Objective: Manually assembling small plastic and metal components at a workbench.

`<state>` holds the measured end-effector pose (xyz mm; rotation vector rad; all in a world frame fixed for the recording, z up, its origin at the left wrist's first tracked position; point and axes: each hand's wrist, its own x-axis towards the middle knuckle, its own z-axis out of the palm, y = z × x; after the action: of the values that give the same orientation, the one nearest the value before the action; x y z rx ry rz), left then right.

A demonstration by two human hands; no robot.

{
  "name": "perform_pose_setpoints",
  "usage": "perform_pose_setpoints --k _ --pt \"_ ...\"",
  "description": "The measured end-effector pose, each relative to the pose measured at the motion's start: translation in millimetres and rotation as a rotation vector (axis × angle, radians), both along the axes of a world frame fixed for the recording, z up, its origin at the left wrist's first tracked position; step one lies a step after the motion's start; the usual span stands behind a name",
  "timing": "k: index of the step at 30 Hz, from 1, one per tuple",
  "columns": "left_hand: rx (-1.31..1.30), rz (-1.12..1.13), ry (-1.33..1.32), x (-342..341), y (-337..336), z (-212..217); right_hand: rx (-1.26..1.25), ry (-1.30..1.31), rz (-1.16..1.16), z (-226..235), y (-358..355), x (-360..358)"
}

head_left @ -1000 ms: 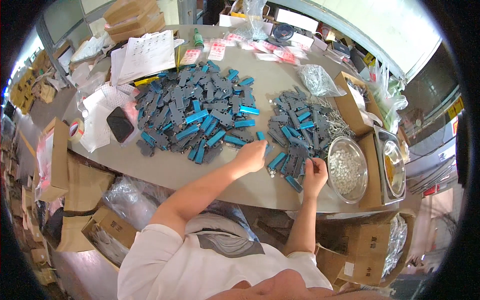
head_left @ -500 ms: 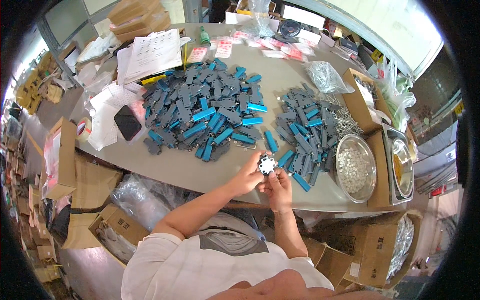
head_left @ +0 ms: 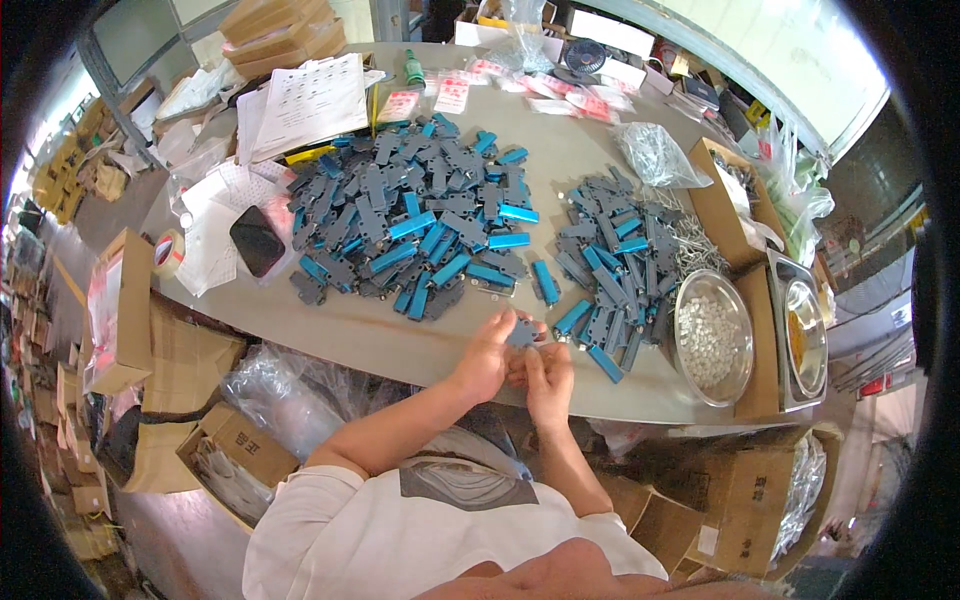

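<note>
My left hand (head_left: pixel 482 362) grips a small flat dark-grey plastic part (head_left: pixel 521 333) between thumb and fingers, at the table's near edge. My right hand (head_left: pixel 547 382) is closed in against the part's near side, thumb and fingers pinched together. Whatever lies between those right fingertips is hidden. Just beyond the hands, a smaller heap of grey and blue plastic fittings (head_left: pixel 605 270) lies to the right. A larger heap of the same fittings (head_left: pixel 400 220) spreads to the left, and a single blue fitting (head_left: pixel 545 283) rests between the heaps.
To the right stand a metal bowl of white plastic pieces (head_left: pixel 708 340), loose screws (head_left: pixel 690 235), a cardboard box (head_left: pixel 728 205) and a steel tray (head_left: pixel 800 330). Leftward lie a phone (head_left: pixel 257 242), papers (head_left: pixel 310 105) and a tape roll (head_left: pixel 168 253). Small packets (head_left: pixel 575 97) lie at the back.
The held part has been turned: its bright, glare-lit face shows no more, and a dark-grey face does. My right hand has shifted slightly left and toward me.
</note>
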<state>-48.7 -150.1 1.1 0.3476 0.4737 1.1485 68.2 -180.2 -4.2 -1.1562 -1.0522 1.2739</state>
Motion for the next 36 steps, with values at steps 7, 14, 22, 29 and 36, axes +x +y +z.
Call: perform_pose_setpoints --k 7,14,22,29,36 --pt "0.225 0.059 0.29 0 -8 1 -0.033 -0.097 0.004 11 0 4" --pt "0.239 0.016 0.163 -5 -7 2 0.009 -0.407 0.194 17 -1 20" --pt "0.117 -0.007 0.161 -9 -3 4 0.205 -0.598 0.143 18 1 27" --pt "0.879 0.686 1.878 -68 86 40 0.398 -1.169 -0.224 32 26 79" --pt "1.391 0.139 2.039 -10 83 32 0.298 -1.432 -0.158 27 37 85"
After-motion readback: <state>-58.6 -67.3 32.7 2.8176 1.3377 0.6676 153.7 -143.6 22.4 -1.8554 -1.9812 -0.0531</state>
